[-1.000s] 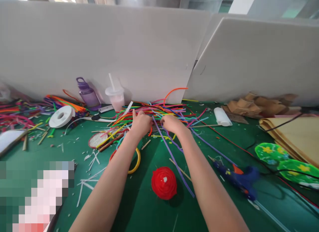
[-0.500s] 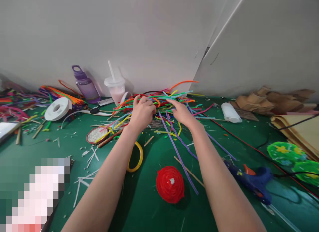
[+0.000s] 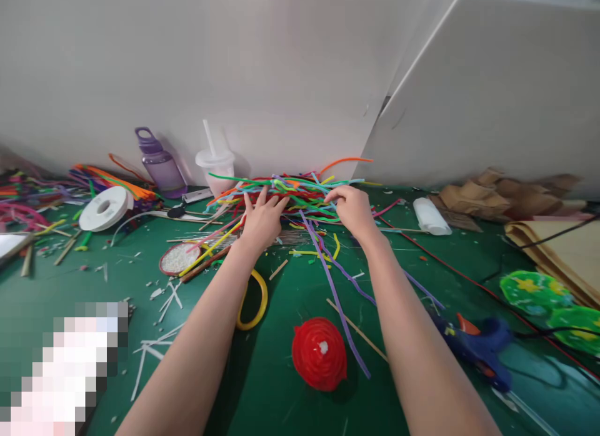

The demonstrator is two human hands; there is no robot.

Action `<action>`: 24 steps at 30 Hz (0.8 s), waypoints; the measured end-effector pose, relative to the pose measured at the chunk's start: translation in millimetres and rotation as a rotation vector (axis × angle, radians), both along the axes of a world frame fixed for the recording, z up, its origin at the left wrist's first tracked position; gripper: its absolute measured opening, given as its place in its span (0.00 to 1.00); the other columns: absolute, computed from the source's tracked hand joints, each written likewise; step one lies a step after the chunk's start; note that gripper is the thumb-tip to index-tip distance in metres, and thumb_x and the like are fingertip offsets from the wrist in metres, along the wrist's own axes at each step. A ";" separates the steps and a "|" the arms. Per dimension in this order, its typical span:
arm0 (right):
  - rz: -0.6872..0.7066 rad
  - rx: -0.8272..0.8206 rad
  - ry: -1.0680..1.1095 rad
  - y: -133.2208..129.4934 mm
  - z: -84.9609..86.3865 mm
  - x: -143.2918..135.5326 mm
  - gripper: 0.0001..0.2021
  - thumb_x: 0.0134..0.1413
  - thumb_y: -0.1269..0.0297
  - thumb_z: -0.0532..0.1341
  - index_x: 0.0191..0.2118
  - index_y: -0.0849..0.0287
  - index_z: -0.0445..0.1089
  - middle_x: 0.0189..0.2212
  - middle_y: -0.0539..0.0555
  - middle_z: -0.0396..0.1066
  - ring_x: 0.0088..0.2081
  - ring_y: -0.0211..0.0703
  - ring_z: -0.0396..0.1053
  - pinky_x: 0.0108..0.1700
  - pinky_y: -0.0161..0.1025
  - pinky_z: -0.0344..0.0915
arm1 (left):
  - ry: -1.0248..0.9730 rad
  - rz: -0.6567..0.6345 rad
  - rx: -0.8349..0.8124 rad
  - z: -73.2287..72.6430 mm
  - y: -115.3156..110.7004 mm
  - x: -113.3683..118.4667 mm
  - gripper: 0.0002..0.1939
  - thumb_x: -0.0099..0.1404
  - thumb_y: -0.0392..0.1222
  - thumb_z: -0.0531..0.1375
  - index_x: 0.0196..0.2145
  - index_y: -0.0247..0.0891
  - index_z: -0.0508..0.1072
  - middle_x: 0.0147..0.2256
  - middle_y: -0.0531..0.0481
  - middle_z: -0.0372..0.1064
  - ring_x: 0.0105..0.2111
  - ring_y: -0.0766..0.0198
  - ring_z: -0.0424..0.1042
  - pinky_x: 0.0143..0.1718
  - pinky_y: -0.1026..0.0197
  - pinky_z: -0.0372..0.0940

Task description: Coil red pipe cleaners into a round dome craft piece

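Observation:
A tangled heap of many-coloured pipe cleaners [image 3: 304, 198] lies against the wall at the back of the green table. My left hand [image 3: 263, 220] rests on its left front side, fingers spread and touching the stems. At the heap's right end, my right hand [image 3: 352, 210] has its index finger and thumb curled together around a pipe cleaner; the exact stem is partly hidden. Purple pipe cleaners [image 3: 335, 292] trail out of the heap toward me. Between my forearms sits a red, ribbed, rounded piece [image 3: 319, 355] with a white tip.
To the left are a yellow ring-shaped handle [image 3: 255, 302], a dish of white beads [image 3: 179, 259], a white spool [image 3: 105, 209], a lidded cup [image 3: 215, 167] and a purple bottle [image 3: 162, 164]. On the right lie a blue glue gun [image 3: 482, 345], a white roll [image 3: 431, 216] and crumpled brown paper [image 3: 487, 195].
My left hand has slid slightly down and its fingers have spread. My right hand has moved a little rightward, its pointing index finger now curled in. A green pipe cleaner now sticks out left.

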State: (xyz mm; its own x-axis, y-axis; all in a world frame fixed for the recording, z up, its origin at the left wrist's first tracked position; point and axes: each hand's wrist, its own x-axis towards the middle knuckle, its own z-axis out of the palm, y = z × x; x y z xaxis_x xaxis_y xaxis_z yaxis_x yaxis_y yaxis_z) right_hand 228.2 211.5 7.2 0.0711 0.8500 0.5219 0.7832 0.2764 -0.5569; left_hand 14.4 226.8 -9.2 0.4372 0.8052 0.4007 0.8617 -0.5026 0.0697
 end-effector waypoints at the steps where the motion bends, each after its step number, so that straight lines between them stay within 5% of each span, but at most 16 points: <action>1: -0.026 0.018 -0.037 -2.3 4.2 -1.7 0.19 0.44 0.81 0.48 0.28 0.60 0.75 0.34 0.55 0.76 0.40 0.46 0.71 0.47 0.41 0.65 | 0.005 0.019 -0.015 2.8 -0.4 0.0 0.26 0.59 0.27 0.48 0.52 0.40 0.73 0.49 0.41 0.73 0.60 0.45 0.57 0.61 0.28 0.37; 5: -0.107 0.058 -0.151 3.5 31.3 -18.2 0.18 0.49 0.80 0.48 0.32 0.60 0.75 0.37 0.57 0.76 0.44 0.49 0.70 0.49 0.42 0.63 | -0.077 0.104 0.055 18.7 -4.6 -1.1 0.16 0.60 0.30 0.50 0.28 0.38 0.77 0.30 0.44 0.76 0.39 0.54 0.72 0.59 0.42 0.49; 10: 0.135 -0.240 -0.422 58.1 54.3 -53.7 0.19 0.59 0.74 0.49 0.53 0.65 0.68 0.55 0.63 0.67 0.56 0.51 0.63 0.57 0.44 0.57 | -0.299 0.153 0.240 30.9 -7.7 -9.1 0.15 0.63 0.31 0.50 0.25 0.41 0.74 0.32 0.46 0.76 0.44 0.53 0.68 0.51 0.49 0.58; 14: 0.291 -0.441 -0.501 77.8 42.7 -67.2 0.15 0.53 0.67 0.62 0.48 0.62 0.73 0.48 0.62 0.74 0.49 0.54 0.71 0.50 0.42 0.64 | -0.277 0.087 0.155 25.5 -4.0 -12.4 0.19 0.64 0.30 0.48 0.45 0.42 0.74 0.50 0.47 0.72 0.59 0.54 0.58 0.59 0.47 0.52; 18: 0.447 -0.515 -0.529 52.3 35.0 -55.6 0.12 0.55 0.68 0.59 0.43 0.55 0.76 0.46 0.54 0.76 0.46 0.48 0.73 0.47 0.37 0.65 | -0.140 0.013 -0.012 9.0 -4.9 -1.3 0.23 0.69 0.37 0.45 0.60 0.41 0.63 0.64 0.46 0.56 0.66 0.50 0.46 0.62 0.36 0.44; 21: 0.526 -0.566 -0.518 43.7 44.4 -41.9 0.11 0.54 0.69 0.58 0.38 0.56 0.78 0.40 0.50 0.78 0.39 0.43 0.75 0.42 0.34 0.67 | -0.070 0.010 -0.163 -2.5 -9.9 8.8 0.24 0.69 0.41 0.47 0.62 0.40 0.59 0.64 0.43 0.55 0.63 0.48 0.53 0.61 0.31 0.44; 24: 0.400 -0.466 -0.360 62.2 52.6 -41.7 0.17 0.58 0.72 0.53 0.49 0.59 0.74 0.46 0.54 0.76 0.42 0.39 0.74 0.44 0.33 0.68 | -0.013 0.021 -0.238 -7.3 -14.9 13.7 0.23 0.69 0.44 0.49 0.61 0.40 0.61 0.60 0.41 0.61 0.59 0.46 0.59 0.60 0.30 0.44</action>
